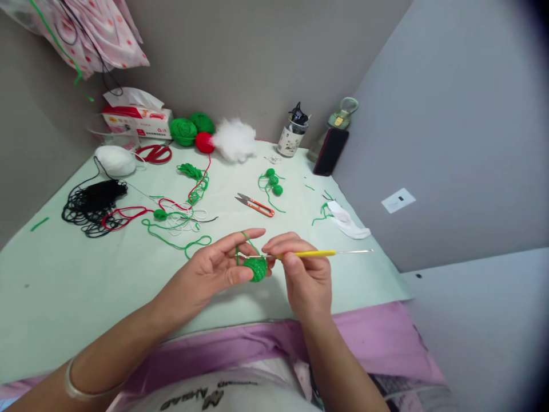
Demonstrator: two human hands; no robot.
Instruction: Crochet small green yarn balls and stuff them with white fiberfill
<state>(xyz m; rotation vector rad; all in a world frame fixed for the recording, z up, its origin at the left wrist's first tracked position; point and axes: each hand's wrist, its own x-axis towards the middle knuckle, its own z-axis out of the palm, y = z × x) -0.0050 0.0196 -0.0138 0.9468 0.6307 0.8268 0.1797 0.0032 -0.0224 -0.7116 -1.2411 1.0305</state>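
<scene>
Your left hand [218,263] is closed on the green crocheted piece [257,271], pinching it between thumb and fingers, with the index finger stretched out and green yarn [237,255] running up to it. Your right hand [302,274] is clamped on the yellow-handled hook [309,253], whose 1 metal end meets the top of the piece while the other points toward the table's right edge. You hold the work above the table [240,306], near the middle of its near edge. Beyond your hands, toward the table's middle, lie the orange-handled snips [262,210], and past them sit 3 small green balls [273,181] close together. Near the left edge you have a black yarn tangle [96,203] and a white yarn ball [115,161], with red-handled scissors [166,153] just beside the ball. Along the far edge stand a tissue box [137,122], 2 green yarn balls, [183,132] a red yarn ball [205,142], fluffy white stuffing [235,141] and a patterned jar [288,142]. A phone [331,151] stands tilted at the far right corner, and a white strip [348,221] lies by the right edge.
</scene>
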